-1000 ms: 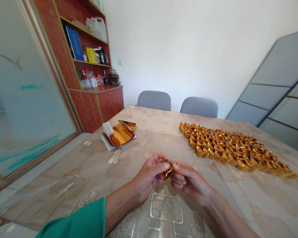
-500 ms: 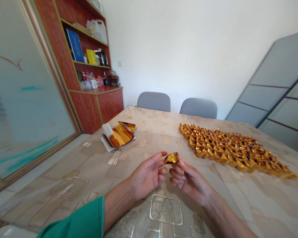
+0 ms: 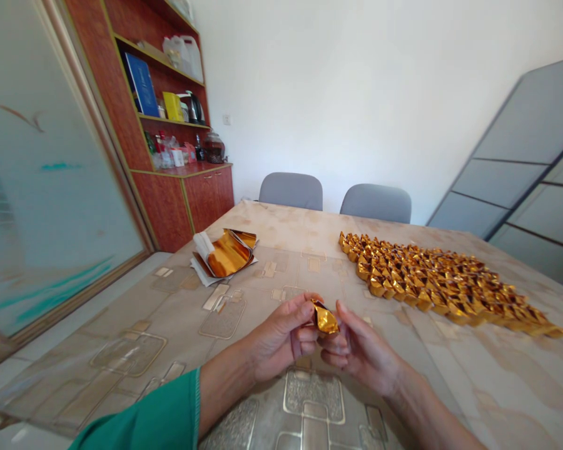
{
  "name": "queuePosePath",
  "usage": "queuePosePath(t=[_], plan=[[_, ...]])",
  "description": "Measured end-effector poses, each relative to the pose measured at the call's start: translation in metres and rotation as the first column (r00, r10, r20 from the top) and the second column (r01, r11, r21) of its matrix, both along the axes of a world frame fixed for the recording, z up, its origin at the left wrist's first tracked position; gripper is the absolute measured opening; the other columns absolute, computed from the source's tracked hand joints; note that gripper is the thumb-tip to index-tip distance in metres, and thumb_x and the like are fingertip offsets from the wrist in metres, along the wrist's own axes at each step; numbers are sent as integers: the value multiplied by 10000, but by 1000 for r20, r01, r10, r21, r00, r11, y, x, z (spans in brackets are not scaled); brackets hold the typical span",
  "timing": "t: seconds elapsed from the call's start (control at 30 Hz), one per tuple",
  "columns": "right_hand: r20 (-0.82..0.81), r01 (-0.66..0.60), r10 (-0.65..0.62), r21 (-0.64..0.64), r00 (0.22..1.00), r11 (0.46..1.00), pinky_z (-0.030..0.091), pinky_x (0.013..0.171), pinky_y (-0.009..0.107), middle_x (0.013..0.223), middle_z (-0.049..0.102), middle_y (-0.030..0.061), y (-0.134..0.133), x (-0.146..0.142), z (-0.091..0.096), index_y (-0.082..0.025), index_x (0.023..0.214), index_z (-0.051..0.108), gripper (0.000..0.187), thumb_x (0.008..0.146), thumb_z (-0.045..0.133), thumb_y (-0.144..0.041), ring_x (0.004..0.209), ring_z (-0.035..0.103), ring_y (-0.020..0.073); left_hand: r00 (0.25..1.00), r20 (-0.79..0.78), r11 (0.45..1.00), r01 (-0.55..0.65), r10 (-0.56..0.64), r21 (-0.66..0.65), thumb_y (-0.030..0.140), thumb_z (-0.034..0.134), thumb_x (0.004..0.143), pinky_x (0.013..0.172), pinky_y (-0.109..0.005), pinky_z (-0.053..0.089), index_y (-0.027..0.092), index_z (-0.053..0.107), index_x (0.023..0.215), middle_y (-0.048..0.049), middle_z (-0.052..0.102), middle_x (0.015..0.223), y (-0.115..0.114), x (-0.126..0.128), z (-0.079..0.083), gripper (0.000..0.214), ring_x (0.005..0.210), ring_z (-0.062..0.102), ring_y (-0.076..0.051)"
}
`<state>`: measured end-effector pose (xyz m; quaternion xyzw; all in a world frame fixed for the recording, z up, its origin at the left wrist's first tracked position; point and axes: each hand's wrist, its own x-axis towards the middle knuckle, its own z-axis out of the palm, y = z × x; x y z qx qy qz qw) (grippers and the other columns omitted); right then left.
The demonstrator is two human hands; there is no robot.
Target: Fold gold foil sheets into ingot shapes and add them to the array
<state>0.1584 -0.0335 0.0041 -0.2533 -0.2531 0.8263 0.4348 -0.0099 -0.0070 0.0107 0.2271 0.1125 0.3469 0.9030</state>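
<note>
Just above the table, a small folded gold paper ingot (image 3: 327, 320) is between my two hands, tilted with its right end lower. My left hand (image 3: 284, 334) pinches its upper left end between thumb and fingers. Curled fingers of my right hand (image 3: 359, 347) support the lower right side, while the right thumb points up, a little off the paper. Many similar gold ingots (image 3: 422, 275) stand in close rows on the right of the table. On the left lies a loose stack of gold foil paper sheets (image 3: 231, 255) with white backing.
The table (image 3: 281, 219) has a patterned, clear-looking cover. Two grey chairs (image 3: 291, 190) stand at its far side against a white wall. A reddish wooden cabinet (image 3: 178, 200) with shelved goods is at the back left, beside a frosted glass door (image 3: 42, 187).
The ingot has come slightly down and turned, its right end now lower. My left thumb has closed onto its left end, and my right thumb has lifted off.
</note>
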Motion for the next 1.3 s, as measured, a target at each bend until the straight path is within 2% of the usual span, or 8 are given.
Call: queuePosePath(t=[0.1,0.23,0.5,0.67,0.87,1.0,1.13,1.3], plan=[[10,54,-54,18,998,998,217,446,158,511,387,-78,0,-1,-3,-117,734,664,259,720,817,-326,475,227,46,1000,-10,999,-15,14,-30,187,806,712,430,-91,348,139,652,921,11,592,723,1,0,-1,264,462,425,4],[11,143,-144,61,990,988,257,454,157,524,402,-71,-2,-4,-2,-120,682,646,281,691,842,-321,489,238,47,999,37,994,-9,13,-106,128,814,691,442,-66,373,156,658,928,15,607,738,1,-1,-2,284,460,454,16],[-4,101,-101,14,995,995,238,433,142,525,404,-77,-2,-5,-2,-118,732,661,268,712,827,-327,474,235,36,997,64,983,62,-51,-174,96,809,689,429,-71,376,120,657,886,1,618,750,1,-2,-4,250,444,467,19],[-18,111,-110,40,994,993,293,462,147,528,452,-62,-2,-5,-3,-121,720,652,219,739,809,-274,485,304,42,999,49,980,20,-10,-196,70,798,688,440,-77,381,127,663,934,0,608,737,1,-2,-2,286,459,454,11],[-44,96,-95,11,994,995,335,486,152,562,484,-54,-1,-5,-10,-127,799,667,188,765,786,-269,500,360,47,1000,-1,987,14,-15,-158,72,746,719,424,-101,357,133,671,925,-4,606,710,3,-5,1,228,445,426,-3],[-67,65,-65,0,996,998,255,398,134,493,384,-92,0,-5,-11,-143,869,681,241,784,762,-354,432,247,37,997,-60,996,49,-54,-75,101,749,724,437,-125,360,128,664,925,-21,636,735,3,-5,0,219,452,461,-18],[-36,39,-38,44,999,998,180,357,124,466,300,-114,1,-5,-9,-133,805,668,226,793,758,-339,415,153,29,987,-150,998,57,-54,17,140,747,735,589,-213,491,146,641,965,-55,679,831,0,-2,-2,254,669,648,-135],[-22,99,-98,97,995,990,271,403,140,478,358,-98,0,-3,-5,-139,766,651,203,782,769,-303,444,226,43,997,-83,998,3,1,55,173,775,724,734,-282,536,160,621,980,-54,700,924,-3,-1,-1,300,801,687,-172]])
